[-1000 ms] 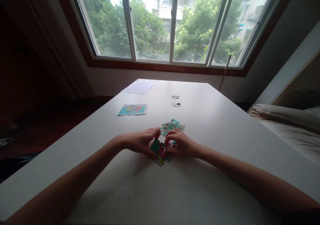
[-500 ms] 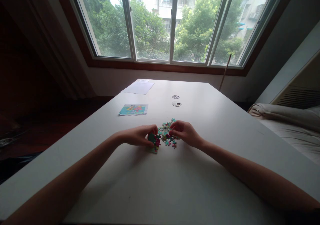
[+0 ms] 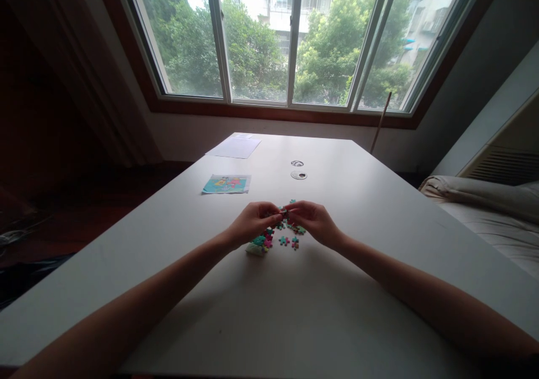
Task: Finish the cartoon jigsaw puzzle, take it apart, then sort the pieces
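Above a pile of loose jigsaw puzzle pieces (image 3: 298, 228), my left hand (image 3: 260, 220) and my right hand (image 3: 314, 220) meet fingertip to fingertip. Both are closed in a pinch on a small puzzle piece (image 3: 283, 211), mostly covered by the fingers. Below my left hand lies a joined section of puzzle (image 3: 257, 248), teal, pink and pale green, partly hidden by that hand. Several single pieces (image 3: 284, 241) lie just in front of the pile, nearer to me.
A colourful picture sheet (image 3: 226, 184) lies on the white table (image 3: 252, 323), left of the pile. Farther back are a white paper (image 3: 236, 147) and two round discs (image 3: 298, 175). A cushioned seat (image 3: 484, 210) stands at the right, beyond the table edge.
My left hand has let go of the joined section and moved up and right to meet my right hand. A small piece is now pinched between them.
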